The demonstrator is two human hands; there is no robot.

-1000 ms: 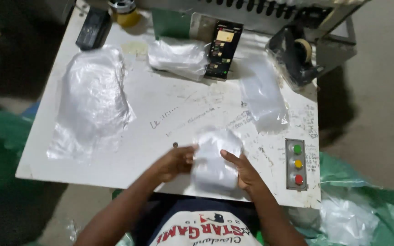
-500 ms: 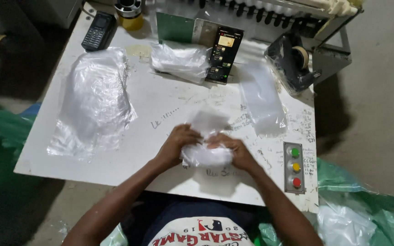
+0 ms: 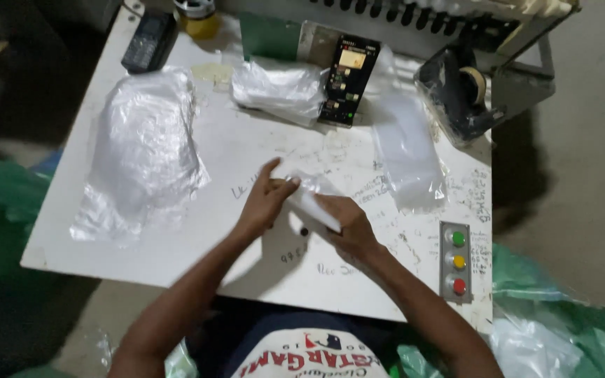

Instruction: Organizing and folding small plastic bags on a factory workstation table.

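1. Both hands have lifted the small white packet (image 3: 311, 201) off the white table (image 3: 246, 150) since 0.5 s ago, when they pressed it flat.
2. Left hand (image 3: 266, 199) pinches its upper end; right hand (image 3: 348, 227) clasps its lower end.
3. Packet hangs tilted left of the 3-button panel (image 3: 458, 261).
4. Clear bag stack (image 3: 409, 150) lies above that panel; a large crumpled plastic heap (image 3: 145, 143) lies far left of it.
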